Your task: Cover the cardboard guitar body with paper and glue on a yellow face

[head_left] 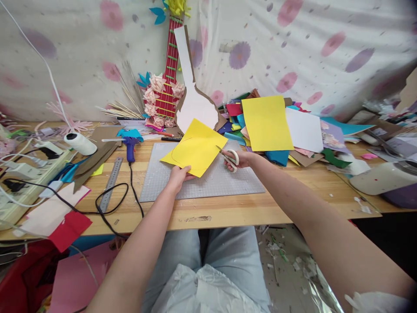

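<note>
A yellow sheet (pixel 195 148) with a faint curved line drawn on it is held tilted above the grey cutting mat (pixel 224 187). My left hand (pixel 180 177) pinches its lower edge. In my right hand (pixel 243 159) is a pair of scissors (pixel 232 161) with pale handles, fingers through the loops. The scissors' blades are at the sheet's right corner; I cannot tell whether they have cut into it. Just behind the sheet, a white guitar-shaped cutout (pixel 197 104) leans upright, its lower part partly covered by the sheet.
Behind stands a red decorated guitar model (pixel 166 93). A purple glue gun (pixel 130 148) with its looping cord and a metal ruler (pixel 111 184) lie left. Another yellow sheet (pixel 269 124) tops a pile of coloured scraps at right. A power strip (pixel 35 178) lies far left.
</note>
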`<action>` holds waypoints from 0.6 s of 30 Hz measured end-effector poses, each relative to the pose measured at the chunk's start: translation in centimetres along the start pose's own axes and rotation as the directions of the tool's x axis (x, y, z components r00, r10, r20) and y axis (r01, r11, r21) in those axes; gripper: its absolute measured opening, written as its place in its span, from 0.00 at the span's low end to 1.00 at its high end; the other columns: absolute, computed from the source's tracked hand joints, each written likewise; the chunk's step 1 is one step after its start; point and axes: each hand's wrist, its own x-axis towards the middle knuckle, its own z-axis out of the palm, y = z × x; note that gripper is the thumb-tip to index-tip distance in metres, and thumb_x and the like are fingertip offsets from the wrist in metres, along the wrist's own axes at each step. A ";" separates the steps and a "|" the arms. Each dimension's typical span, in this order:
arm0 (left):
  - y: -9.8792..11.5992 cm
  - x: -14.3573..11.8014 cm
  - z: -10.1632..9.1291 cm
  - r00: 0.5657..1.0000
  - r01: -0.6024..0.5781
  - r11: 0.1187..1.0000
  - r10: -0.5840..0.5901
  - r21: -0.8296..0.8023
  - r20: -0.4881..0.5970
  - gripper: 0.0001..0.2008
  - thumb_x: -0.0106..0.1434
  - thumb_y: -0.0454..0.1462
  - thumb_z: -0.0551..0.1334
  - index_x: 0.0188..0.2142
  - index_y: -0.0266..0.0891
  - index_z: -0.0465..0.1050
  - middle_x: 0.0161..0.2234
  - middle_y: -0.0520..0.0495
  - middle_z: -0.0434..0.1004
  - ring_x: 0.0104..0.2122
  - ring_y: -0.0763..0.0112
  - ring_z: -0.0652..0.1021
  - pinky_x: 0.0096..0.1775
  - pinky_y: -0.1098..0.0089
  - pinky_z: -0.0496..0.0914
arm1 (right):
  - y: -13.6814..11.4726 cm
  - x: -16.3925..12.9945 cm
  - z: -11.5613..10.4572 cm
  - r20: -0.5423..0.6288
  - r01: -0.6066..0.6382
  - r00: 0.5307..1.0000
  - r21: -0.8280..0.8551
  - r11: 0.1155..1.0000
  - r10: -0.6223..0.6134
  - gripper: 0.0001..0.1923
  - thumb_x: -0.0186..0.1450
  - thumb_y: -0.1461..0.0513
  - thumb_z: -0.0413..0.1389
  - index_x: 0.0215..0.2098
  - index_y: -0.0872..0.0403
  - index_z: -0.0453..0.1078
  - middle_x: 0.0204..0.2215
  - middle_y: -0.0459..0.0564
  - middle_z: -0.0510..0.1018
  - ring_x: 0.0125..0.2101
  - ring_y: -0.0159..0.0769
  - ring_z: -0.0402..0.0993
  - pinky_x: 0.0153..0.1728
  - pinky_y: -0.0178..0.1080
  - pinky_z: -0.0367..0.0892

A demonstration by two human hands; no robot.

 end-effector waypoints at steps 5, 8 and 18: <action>0.0 -0.1 0.1 1.000 0.008 1.000 -0.008 0.013 0.016 0.10 0.54 0.27 0.61 0.38 0.30 0.70 0.33 0.40 0.78 0.33 0.65 0.80 0.36 0.63 0.76 | 0.1 -0.2 0.5 -0.059 0.030 0.998 0.013 0.999 -0.029 0.22 0.61 0.45 0.48 0.27 0.56 0.60 0.15 0.46 0.69 0.15 0.30 0.67 0.16 0.32 0.65; 0.1 0.1 0.0 1.000 0.019 1.000 -0.019 -0.001 0.006 0.11 0.56 0.28 0.61 0.40 0.31 0.69 0.34 0.40 0.78 0.33 0.66 0.80 0.36 0.64 0.76 | 0.3 -0.2 0.4 -0.073 0.049 0.996 0.015 0.999 -0.048 0.21 0.61 0.46 0.50 0.27 0.55 0.60 0.15 0.46 0.69 0.14 0.29 0.66 0.16 0.32 0.64; 0.5 1.9 -1.6 0.972 -0.049 0.992 0.074 0.118 -0.223 0.22 0.52 0.25 0.61 0.47 0.37 0.63 0.40 0.40 0.75 0.30 0.65 0.80 0.31 0.63 0.76 | 1.3 -0.4 -1.8 0.074 0.047 0.996 -0.042 0.998 -0.044 0.26 0.59 0.41 0.48 0.26 0.55 0.62 0.16 0.48 0.69 0.17 0.31 0.68 0.18 0.34 0.65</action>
